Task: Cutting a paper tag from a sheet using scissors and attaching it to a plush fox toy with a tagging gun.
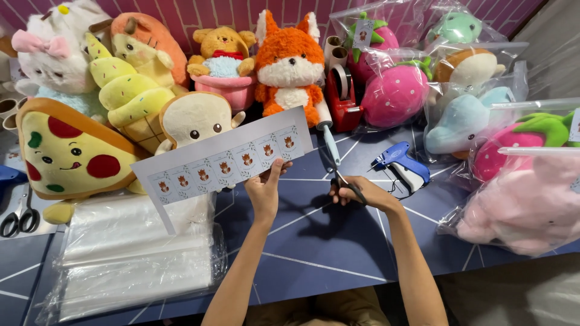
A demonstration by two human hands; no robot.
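— What was the left hand (266, 190) doing?

— It pinched the lower edge of a paper sheet (223, 162), thumb on top, and held it up off the table (314, 241) so the strip of little printed tags along it stayed flat and easy to reach

— And the right hand (356, 193)?

— Closed through the handles of a pair of scissors (338, 175), just beside the sheet's right end, apparently so the blades could meet the paper

— What lay around them?

— A blue tagging gun (403, 163) sat near the right hand, within reach. A stack of clear bags (133, 253) lay at the near left corner. Plush toys lined the far edge, an orange fox (289, 60) among them, and bagged ones (396, 90) were piled at the right edge, kept apart from the bare ones
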